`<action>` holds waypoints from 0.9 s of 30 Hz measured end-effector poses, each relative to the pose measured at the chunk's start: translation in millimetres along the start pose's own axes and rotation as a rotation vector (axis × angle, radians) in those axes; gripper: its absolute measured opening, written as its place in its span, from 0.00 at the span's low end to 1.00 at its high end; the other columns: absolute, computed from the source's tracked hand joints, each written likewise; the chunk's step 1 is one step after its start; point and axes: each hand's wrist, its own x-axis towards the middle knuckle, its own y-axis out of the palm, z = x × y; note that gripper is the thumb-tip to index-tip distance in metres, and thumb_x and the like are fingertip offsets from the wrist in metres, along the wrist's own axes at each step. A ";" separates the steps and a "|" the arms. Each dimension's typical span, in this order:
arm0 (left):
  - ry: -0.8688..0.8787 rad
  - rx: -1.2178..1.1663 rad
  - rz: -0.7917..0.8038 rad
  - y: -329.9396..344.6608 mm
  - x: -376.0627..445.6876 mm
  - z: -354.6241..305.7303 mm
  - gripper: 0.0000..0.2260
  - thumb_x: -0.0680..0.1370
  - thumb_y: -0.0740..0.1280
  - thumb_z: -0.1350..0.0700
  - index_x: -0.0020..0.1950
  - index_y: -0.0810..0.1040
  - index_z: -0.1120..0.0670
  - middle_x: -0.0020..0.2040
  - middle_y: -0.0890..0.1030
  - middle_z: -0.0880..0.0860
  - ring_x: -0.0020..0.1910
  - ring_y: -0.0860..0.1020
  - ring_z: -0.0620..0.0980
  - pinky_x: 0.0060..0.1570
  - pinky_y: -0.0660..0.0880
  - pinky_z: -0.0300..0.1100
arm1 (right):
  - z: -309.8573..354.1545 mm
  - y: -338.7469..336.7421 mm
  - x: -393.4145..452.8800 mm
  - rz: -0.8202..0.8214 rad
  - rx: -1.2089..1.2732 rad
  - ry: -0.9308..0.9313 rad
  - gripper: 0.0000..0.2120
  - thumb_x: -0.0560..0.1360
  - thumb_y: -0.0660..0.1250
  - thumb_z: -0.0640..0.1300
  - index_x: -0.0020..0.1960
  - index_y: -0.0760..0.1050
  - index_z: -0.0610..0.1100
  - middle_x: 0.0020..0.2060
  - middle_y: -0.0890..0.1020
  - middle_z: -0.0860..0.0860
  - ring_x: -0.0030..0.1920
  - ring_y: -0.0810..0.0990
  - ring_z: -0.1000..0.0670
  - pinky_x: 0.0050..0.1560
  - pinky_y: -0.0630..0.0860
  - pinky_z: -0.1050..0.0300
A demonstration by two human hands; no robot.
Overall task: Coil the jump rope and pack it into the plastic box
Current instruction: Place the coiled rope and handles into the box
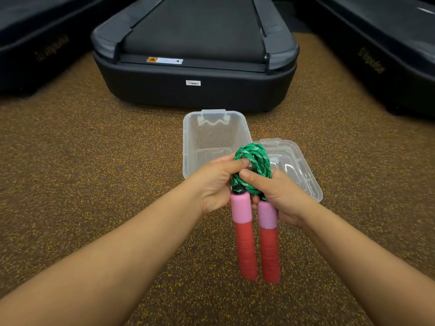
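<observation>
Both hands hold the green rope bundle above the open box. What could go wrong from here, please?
1. The green rope is bunched between the left hand and right hand; if either grip eases, the coils may spring loose.
2. The two handles hang down and look long, so they may catch on the rim of the box.
3. The lid lies against the box, so lowering the bundle could knock it.

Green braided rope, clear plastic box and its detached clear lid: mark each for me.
Green braided rope [255, 158]: head view, top of the coil.
Clear plastic box [213, 135]: head view, far inner wall.
Clear lid [299, 165]: head view, upper face.
</observation>
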 end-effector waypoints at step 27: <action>-0.132 -0.062 0.125 -18.1 16.1 7.7 0.14 0.75 0.63 0.61 0.60 0.75 0.58 0.56 0.79 0.60 0.51 0.77 0.59 0.45 0.77 0.58 | -4.3 -6.5 16.4 -0.078 -0.048 0.297 0.05 0.72 0.68 0.42 0.39 0.75 0.43 0.23 0.74 0.50 0.20 0.69 0.56 0.21 0.68 0.66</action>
